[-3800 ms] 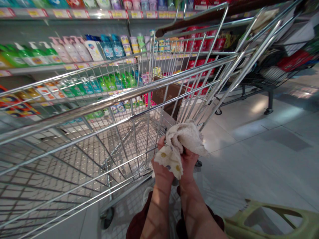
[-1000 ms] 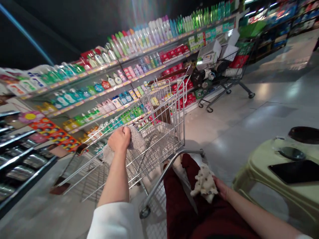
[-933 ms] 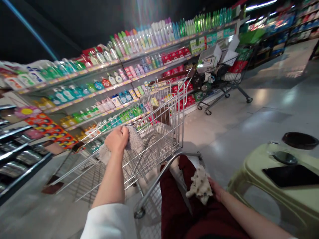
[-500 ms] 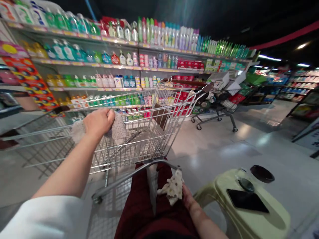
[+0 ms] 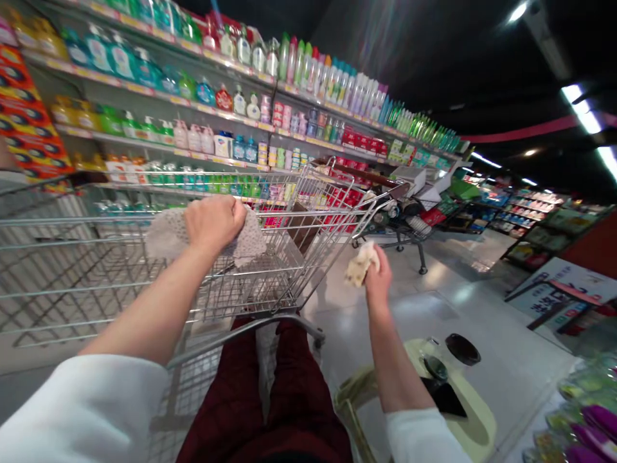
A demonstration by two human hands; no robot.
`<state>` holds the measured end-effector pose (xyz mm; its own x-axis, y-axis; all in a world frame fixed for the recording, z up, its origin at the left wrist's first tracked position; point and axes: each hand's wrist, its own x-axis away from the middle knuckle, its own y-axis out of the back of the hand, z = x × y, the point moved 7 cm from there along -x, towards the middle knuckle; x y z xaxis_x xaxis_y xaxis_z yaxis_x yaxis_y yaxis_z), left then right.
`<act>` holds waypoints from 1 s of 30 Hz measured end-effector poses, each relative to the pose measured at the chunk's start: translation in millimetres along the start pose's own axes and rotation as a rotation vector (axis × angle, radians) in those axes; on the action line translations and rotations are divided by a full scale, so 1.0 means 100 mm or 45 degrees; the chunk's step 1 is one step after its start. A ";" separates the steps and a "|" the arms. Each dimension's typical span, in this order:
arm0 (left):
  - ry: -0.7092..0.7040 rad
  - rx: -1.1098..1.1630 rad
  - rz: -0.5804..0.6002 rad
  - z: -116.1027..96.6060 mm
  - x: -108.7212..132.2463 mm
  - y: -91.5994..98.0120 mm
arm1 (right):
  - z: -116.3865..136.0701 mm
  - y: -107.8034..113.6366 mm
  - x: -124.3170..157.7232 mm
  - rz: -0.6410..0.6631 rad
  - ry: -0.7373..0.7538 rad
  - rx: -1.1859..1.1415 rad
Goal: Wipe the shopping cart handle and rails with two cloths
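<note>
My left hand (image 5: pixel 212 222) is closed in a fist around a pale speckled cloth (image 5: pixel 250 241), on the side rail of a wire shopping cart (image 5: pixel 284 260). The cloth hangs out on both sides of the fist. Out to the right of the cart, my right hand (image 5: pixel 378 280) holds up a crumpled off-white cloth (image 5: pixel 359 267) with dark spots. That cloth is in the air, apart from the cart.
A pale yellow-green stool (image 5: pixel 477 418) at the lower right bears a dark flat device (image 5: pixel 446 397) and a round glass-like item (image 5: pixel 436 368). A dark oval dish (image 5: pixel 463 349) is beside it. A loaded cart (image 5: pixel 421 225) stands ahead, by shelves of bottles (image 5: pixel 231 145).
My right hand has risen from near my lap with the spotted cloth, out beyond the cart's corner. My left hand has shifted right along the rail with its cloth. The view has turned right.
</note>
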<state>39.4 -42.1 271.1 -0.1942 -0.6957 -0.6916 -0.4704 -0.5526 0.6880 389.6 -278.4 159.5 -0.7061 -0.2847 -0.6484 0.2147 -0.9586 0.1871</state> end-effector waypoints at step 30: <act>0.029 0.219 0.042 0.03 0.05 0.04 | 1.60 -1.21 -0.67 0.219 0.651 0.966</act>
<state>33.8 -46.7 269.5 -0.1934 -0.7236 -0.6625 -0.6049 -0.4437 0.6612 303.1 -144.1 298.7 -0.2839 -0.5586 -0.7794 -0.3369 -0.7029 0.6265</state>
